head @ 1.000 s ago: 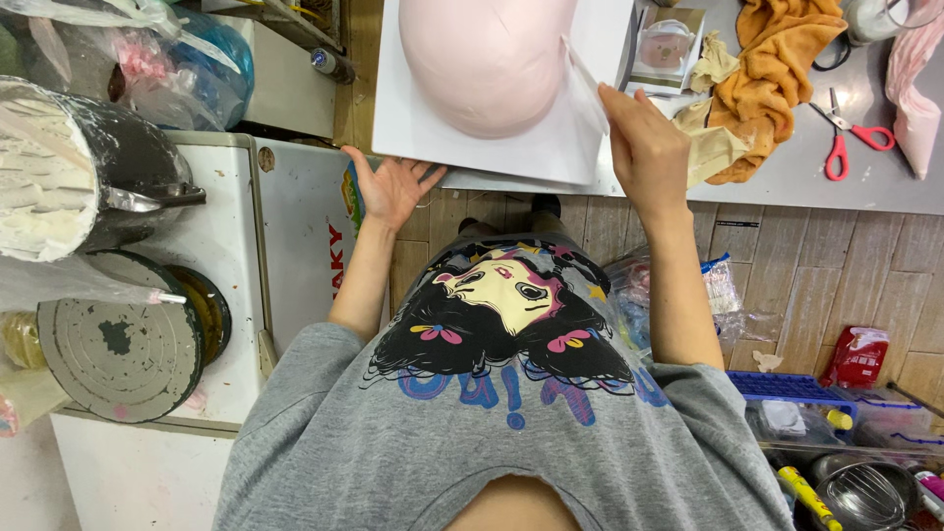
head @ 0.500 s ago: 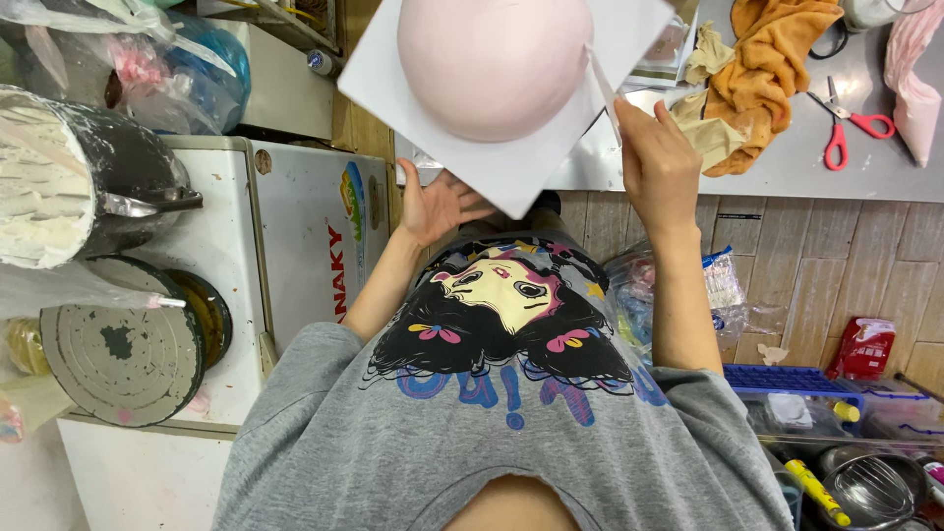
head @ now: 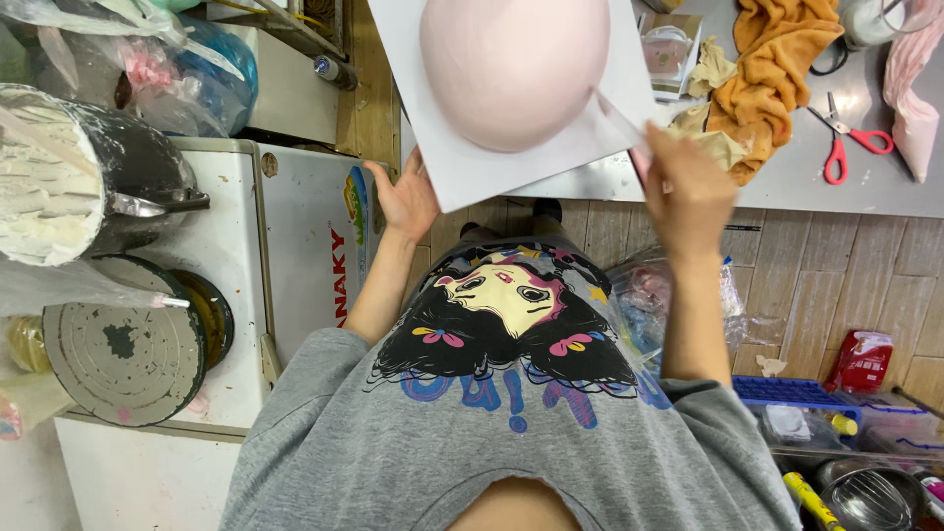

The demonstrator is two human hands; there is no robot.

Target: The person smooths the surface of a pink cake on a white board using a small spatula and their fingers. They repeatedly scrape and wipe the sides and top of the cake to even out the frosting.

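Note:
A smooth pink domed cake [head: 511, 64] sits on a white square board [head: 462, 172] that overhangs the steel table [head: 787, 192]. My left hand [head: 408, 202] is spread open, palm showing, with its fingertips at the board's lower left edge. My right hand [head: 688, 187] pinches a thin pale flexible scraper [head: 612, 116], whose tip rests against the lower right side of the cake. This hand is slightly blurred.
Red scissors [head: 851, 147], an orange cloth [head: 777, 69] and a pink piping bag [head: 910, 93] lie on the table at right. At left, on a white cabinet [head: 295, 256], stand a bowl of white cream [head: 59, 187] and a grey turntable [head: 123, 349]. A blue crate [head: 787, 393] sits on the floor.
The board with the cake has turned and shifted, one corner now pointing toward me. My left hand rose to the board's edge and my right hand moved lower along the cake's side.

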